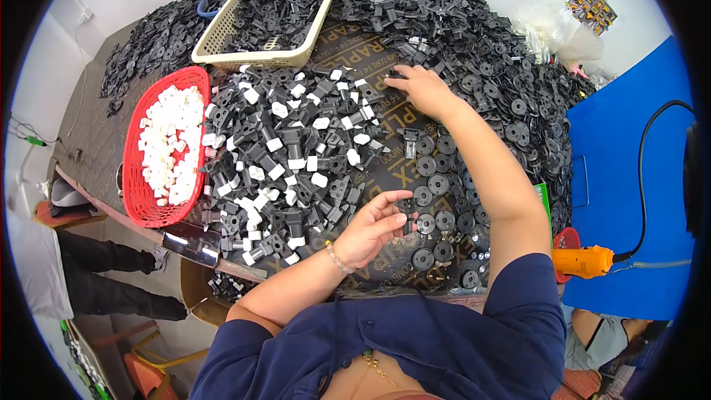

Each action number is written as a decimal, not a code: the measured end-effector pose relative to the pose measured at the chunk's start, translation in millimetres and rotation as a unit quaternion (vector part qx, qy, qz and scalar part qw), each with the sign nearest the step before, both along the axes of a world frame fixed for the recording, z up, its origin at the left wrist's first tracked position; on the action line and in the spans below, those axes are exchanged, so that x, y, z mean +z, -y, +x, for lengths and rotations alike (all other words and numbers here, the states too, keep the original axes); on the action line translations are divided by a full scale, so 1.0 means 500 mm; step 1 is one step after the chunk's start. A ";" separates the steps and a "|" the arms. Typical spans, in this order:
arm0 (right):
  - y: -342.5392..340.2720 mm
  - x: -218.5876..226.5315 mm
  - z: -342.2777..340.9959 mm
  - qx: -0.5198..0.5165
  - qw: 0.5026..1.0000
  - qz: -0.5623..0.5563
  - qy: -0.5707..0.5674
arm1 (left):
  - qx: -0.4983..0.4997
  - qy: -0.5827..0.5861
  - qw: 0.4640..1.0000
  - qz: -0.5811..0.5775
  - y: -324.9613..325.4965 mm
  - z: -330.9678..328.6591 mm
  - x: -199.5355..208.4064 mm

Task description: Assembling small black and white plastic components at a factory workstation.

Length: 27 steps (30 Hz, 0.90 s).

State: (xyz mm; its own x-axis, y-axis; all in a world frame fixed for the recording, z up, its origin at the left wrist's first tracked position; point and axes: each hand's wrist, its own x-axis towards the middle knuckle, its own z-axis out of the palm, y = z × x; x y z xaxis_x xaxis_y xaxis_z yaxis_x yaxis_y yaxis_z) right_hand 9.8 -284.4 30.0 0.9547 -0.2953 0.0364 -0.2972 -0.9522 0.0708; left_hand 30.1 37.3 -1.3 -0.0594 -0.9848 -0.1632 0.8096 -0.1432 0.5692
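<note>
the left hand (pixel 368 231) pinches a black part (pixel 406 207). the right hand (pixel 424 90) hangs part-open by the pile (pixel 437 18), its hold unclear.

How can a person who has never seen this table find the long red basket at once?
On the dark table, find the wide pile of mixed black and white parts. Directly to its left lies the red basket, long with rounded corners. Its small white pieces set it apart from the beige basket, which holds black parts.
</note>
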 end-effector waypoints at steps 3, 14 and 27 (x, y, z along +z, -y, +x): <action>0.019 -0.028 -0.012 -0.042 0.996 -0.018 0.075 | -0.008 -0.001 1.000 -0.002 0.000 0.002 -0.001; -0.017 0.046 -0.198 -0.249 0.900 -0.121 0.337 | 0.018 0.011 1.000 0.001 -0.001 -0.003 0.005; -0.112 -0.053 -0.285 -0.273 0.947 0.014 0.170 | 0.005 0.033 0.999 -0.022 0.000 -0.001 0.001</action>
State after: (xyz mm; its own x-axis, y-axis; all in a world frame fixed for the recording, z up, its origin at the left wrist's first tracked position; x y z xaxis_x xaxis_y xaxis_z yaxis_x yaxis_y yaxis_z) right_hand -132.5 -228.4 3.7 0.5945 -0.7463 0.2993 -0.7463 -0.6507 -0.1403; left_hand 29.9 37.1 -0.9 -0.0393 -0.9916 -0.1230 0.7721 -0.1082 0.6263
